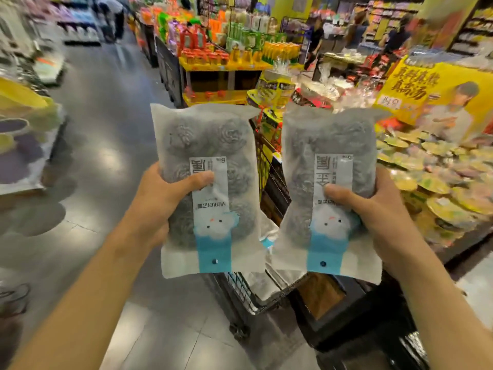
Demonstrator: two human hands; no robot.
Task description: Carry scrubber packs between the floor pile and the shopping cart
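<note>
my left hand (pixel 157 198) gripped one frosted pack of steel scourers (pixel 205 182), thumb pressed across its white label and fingers curled behind it. my right hand (pixel 373 209) clamped a second, matching pack (pixel 328 188) the same way, thumb on the label. both packs stood upright but upside down to me, the printed characters inverted and the blue band with the small cloud face at the bottom. i took the shopping cart (pixel 253 289) as my landmark: both packs hung above it, the left pack over its near left corner, the right pack over its right side, just apart from each other with a narrow gap between them. another pale pack (pixel 266 279) lay inside the cart below that gap. right of the cart spread a low display of round yellow-lidded bowls (pixel 426 182), with a yellow poster (pixel 432 89) behind it. left of the cart ran the grey aisle floor (pixel 106 129). beyond the cart stood a yellow shelf of bottles (pixel 240 60).
</note>
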